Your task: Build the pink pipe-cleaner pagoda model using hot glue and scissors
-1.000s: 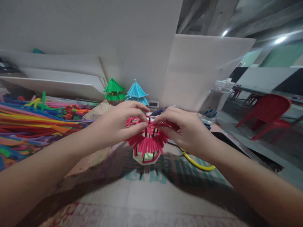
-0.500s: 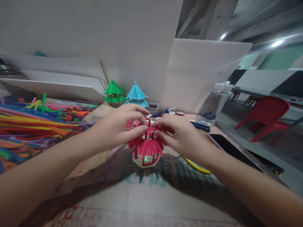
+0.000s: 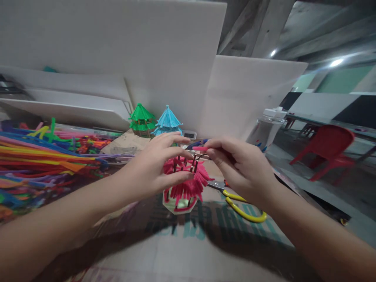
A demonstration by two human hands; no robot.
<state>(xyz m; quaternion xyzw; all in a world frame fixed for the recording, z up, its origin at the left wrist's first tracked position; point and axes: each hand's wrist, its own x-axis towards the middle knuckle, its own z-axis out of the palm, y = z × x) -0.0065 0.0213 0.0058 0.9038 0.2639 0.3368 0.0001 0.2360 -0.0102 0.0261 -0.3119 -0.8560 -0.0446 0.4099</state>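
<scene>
A small red pavilion model (image 3: 188,188) made of pipe cleaners stands before me on a pale octagonal base, with dark posts rising above its fringed roof. My left hand (image 3: 164,160) is at its left side, thumb and fingers apart around the upper posts; whether they touch the posts I cannot tell. Pinched in my right hand (image 3: 239,160) is a short pinkish-red pipe cleaner piece (image 3: 200,149), just above the right of the model. Yellow-handled scissors (image 3: 246,213) lie on the cardboard below my right hand, blades toward the model.
Colourful pipe cleaners (image 3: 49,156) are heaped at the left. Behind stand a green pavilion (image 3: 142,117) and a blue one (image 3: 167,119), near a glue gun (image 3: 196,144). A clear bottle (image 3: 264,131) stands at the right, and a red chair (image 3: 326,152) beyond the table.
My right hand has moved away from the model to the right, and the pinkish-red piece now shows in its fingers. My left fingers have spread apart. More of the scissors is visible.
</scene>
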